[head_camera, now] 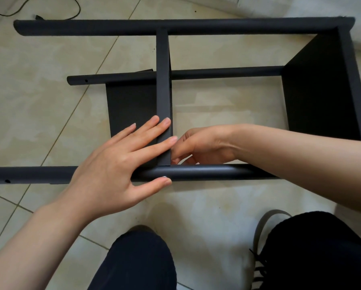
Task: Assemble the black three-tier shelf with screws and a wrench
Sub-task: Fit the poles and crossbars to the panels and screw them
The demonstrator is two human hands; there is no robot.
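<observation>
Shelf (196,28) half-built, lying on its side on tile floor (39,101); three tubes run left to right, end panel (317,97) fixed at right, middle panel (163,80) standing crosswise between far and near tubes. Left hand (116,162) flat, fingers straight, pressing middle panel where it meets near tube (206,171), thumb under tube by silver screw (164,176). Right hand (198,147) curled just behind that joint, fingertips hidden by panel, cannot tell what is held. Cable (49,15) top left. Knees and shoe (265,227) at bottom.
</observation>
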